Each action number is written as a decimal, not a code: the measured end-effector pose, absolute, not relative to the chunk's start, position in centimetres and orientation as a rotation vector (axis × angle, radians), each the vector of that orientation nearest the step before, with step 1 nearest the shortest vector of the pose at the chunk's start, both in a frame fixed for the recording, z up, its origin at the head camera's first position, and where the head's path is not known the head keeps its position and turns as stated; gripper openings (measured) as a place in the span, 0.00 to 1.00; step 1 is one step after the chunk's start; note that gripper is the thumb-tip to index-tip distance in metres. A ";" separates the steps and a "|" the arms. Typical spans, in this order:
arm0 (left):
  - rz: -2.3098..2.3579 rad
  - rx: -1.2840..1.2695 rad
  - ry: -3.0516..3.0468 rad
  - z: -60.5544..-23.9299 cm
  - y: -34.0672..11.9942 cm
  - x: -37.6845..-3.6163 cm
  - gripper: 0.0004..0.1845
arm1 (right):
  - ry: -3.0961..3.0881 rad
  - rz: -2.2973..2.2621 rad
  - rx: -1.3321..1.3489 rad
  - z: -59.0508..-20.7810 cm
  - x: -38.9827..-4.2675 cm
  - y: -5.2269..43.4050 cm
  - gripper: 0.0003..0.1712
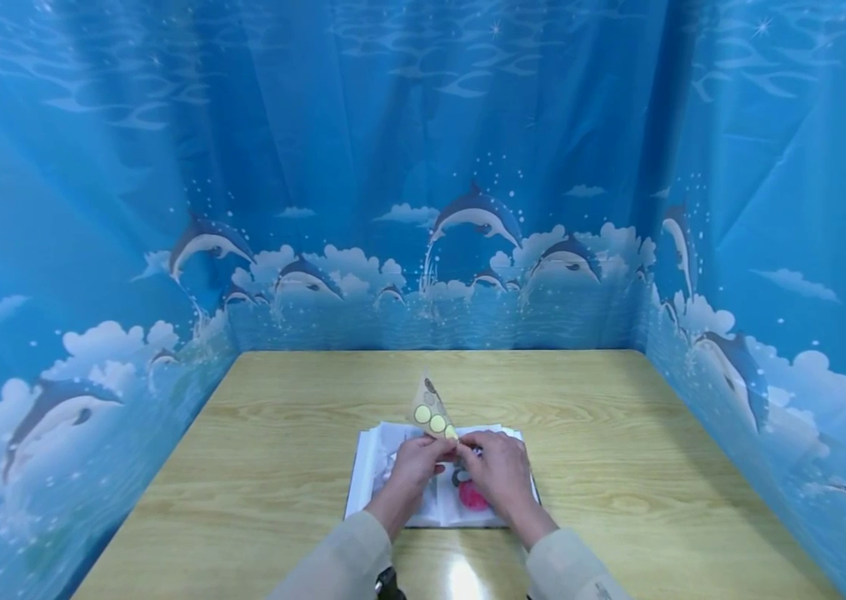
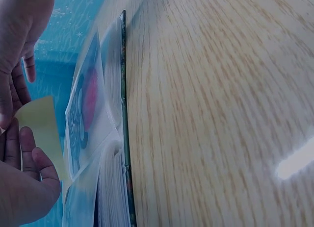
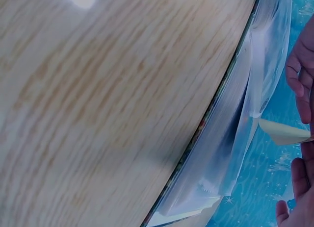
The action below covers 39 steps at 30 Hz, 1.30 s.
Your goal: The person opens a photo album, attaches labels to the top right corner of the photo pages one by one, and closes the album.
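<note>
Both hands hold a small sheet [image 1: 432, 414] printed with yellow and dark circles, raised above an open album. My left hand [image 1: 413, 465] pinches its lower edge. Close by, my right hand [image 1: 501, 473] pinches the corner beside the left fingertips. The yellowish back of the sheet curves upward in the left wrist view, between the left hand [image 2: 24, 188] and the right hand [image 2: 24, 31]. Beneath them the album [image 1: 362, 479] lies open with clear pocket pages. A pink round picture [image 1: 472, 497] shows on its right page, partly covered by my right hand.
A wood-grain table [image 1: 280, 450] carries the album near its front edge. Blue curtains [image 1: 392, 108] with dolphins stand behind and along both sides. The album's dark cover edge [image 2: 125, 114] and thick page stack [image 3: 216, 134] appear in the wrist views.
</note>
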<state>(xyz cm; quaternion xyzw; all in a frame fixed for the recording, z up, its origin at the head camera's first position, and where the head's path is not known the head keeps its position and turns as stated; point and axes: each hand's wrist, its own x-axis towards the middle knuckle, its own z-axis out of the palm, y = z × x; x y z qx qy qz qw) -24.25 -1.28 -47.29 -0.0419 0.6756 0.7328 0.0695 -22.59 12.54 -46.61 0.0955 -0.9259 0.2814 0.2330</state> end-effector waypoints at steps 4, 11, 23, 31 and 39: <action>2.220 -0.119 2.039 -47.3 -1.3 -24.2 0.11 | -2.542 0.835 0.248 -46.4 -22.6 12.5 0.06; 2.211 -0.102 2.042 -47.6 -1.5 -24.3 0.11 | -2.586 0.965 0.168 -46.4 -22.5 12.7 0.06; 2.152 -0.148 2.098 -47.7 -2.0 -24.5 0.13 | -2.607 1.067 0.109 -46.5 -22.7 12.8 0.04; 2.144 -0.169 2.108 -47.6 -2.1 -24.4 0.13 | -2.616 1.254 0.044 -46.2 -22.6 13.0 0.05; 2.166 -0.166 2.104 -47.8 -2.6 -24.5 0.11 | -2.555 1.403 -0.062 -46.2 -22.8 13.1 0.07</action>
